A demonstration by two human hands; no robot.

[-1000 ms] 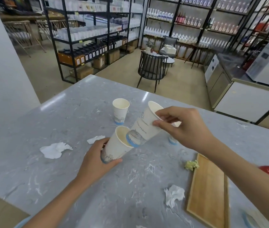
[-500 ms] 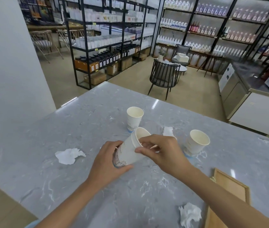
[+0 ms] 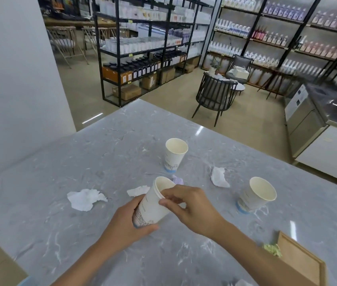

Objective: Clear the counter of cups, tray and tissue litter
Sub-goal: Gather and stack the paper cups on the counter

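Cup now nested, seemingly; both hands (image 3: 130,221) (image 3: 192,209) grip stacked cups (image 3: 153,205)

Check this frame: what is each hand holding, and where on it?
Both hold the nested paper cups: left hand grips the lower body near the base, right hand pinches the rim.

Wooden tray (image 3: 299,263) cut by right edge — shelf bottles (image 3: 266,36) blurred (labels unreadable).
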